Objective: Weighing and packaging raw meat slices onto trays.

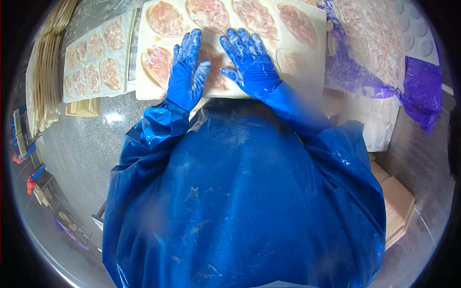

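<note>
Both hands wear blue gloves smeared with white residue. A white tray with oval hollows lies in front of me, and pale pink raw meat fills several of them. My left hand rests over the near left part, between the meat in the left hollow and the meat in the middle one. My right hand spreads palm down beside that middle portion, partly hiding the hollows beneath. Neither hand grips anything. At the near right, another hollow contains a smaller patch of meat.
Left of the tray is a second filled tray, beside a tall stack of thin trays. A heap of shredded raw meat lies on purple plastic sheeting at right. Stacked trays stand lower right. People in blue appear far left.
</note>
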`<state>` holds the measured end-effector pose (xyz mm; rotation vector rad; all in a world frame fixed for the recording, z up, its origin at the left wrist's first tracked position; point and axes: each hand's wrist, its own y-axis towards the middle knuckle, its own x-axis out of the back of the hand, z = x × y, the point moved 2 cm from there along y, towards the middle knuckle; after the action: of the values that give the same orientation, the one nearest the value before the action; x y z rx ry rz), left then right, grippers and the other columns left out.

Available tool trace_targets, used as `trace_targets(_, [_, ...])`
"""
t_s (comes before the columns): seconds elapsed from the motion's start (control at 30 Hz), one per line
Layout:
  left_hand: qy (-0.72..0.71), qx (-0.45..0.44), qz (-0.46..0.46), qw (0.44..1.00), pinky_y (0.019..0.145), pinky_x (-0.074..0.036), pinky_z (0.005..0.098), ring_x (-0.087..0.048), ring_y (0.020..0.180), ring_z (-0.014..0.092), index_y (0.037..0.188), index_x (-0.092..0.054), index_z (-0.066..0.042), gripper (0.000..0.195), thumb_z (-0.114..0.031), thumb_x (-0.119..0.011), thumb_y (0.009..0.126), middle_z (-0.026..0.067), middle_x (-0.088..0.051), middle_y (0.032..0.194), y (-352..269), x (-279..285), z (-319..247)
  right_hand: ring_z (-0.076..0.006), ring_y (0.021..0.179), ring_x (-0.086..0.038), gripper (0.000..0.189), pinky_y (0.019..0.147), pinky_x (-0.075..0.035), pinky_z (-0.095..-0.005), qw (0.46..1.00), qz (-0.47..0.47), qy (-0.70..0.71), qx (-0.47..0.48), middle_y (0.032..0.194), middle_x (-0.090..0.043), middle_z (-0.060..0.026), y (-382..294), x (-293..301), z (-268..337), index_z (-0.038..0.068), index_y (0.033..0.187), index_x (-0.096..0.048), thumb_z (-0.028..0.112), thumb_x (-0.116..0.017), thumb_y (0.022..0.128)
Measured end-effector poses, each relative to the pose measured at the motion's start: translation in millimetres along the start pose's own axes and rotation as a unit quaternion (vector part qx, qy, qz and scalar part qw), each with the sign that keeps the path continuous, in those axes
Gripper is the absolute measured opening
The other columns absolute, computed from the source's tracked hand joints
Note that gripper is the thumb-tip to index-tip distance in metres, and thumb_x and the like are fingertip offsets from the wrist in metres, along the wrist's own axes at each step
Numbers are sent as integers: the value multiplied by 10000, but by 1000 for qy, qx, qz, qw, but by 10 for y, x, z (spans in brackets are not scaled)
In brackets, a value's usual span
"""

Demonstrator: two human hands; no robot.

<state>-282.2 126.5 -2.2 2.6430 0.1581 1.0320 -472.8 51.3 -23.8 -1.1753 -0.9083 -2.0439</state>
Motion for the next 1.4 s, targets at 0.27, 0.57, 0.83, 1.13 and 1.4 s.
trace_targets(0.27, [133, -67, 77, 986, 1209, -138, 504, -234, 1474, 374, 1509, -314, -22, 770, -414, -606, 914, 205, -311, 1559, 68, -474, -376, -353, 1476, -243, 677, 1204, -168, -500, 993, -82, 68, -51, 1583, -292, -167, -271, 368, -168, 21, 1486, -374, 374, -584, 946])
trace_targets(0.57, [122, -51, 179, 975, 1223, -101, 479, -198, 1489, 370, 1537, -275, -53, 809, -332, -653, 877, 210, -268, 1581, 55, -625, -630, -341, 1455, -298, 739, 1197, -213, -458, 993, -43, 92, -65, 1528, -382, -183, -1079, 652, -153, 46, 1462, -432, 259, -734, 823])
trace_targets(0.83, [153, -10, 167, 974, 1140, -297, 485, -398, 1337, 389, 1488, -347, -36, 853, -406, -735, 825, 201, -417, 1457, 266, -606, -634, -392, 983, -593, 328, 842, -505, -427, 982, 13, 63, -176, 1111, -591, -176, -816, 672, -429, 118, 1202, -601, 136, -648, 877])
trace_targets(1.13, [76, 19, 180, 981, 1113, -346, 464, -429, 1285, 423, 1470, -360, -15, 792, -148, -749, 793, 243, -441, 1394, 251, -543, -503, -412, 985, -603, 582, 790, -525, -472, 960, 74, 119, -241, 1143, -536, -241, -571, 474, -11, 90, 1457, -394, 127, -571, 904])
trace_targets(1.4, [-356, 207, 168, 896, 1020, -466, 360, -533, 1242, 250, 1378, -430, 2, 523, -59, -626, 897, 148, -534, 1335, 206, -676, -197, -246, 1135, -582, 503, 903, -502, -380, 891, -43, 398, -213, 1216, -575, -139, -283, 82, -28, 17, 1312, -473, -9, -660, 846])
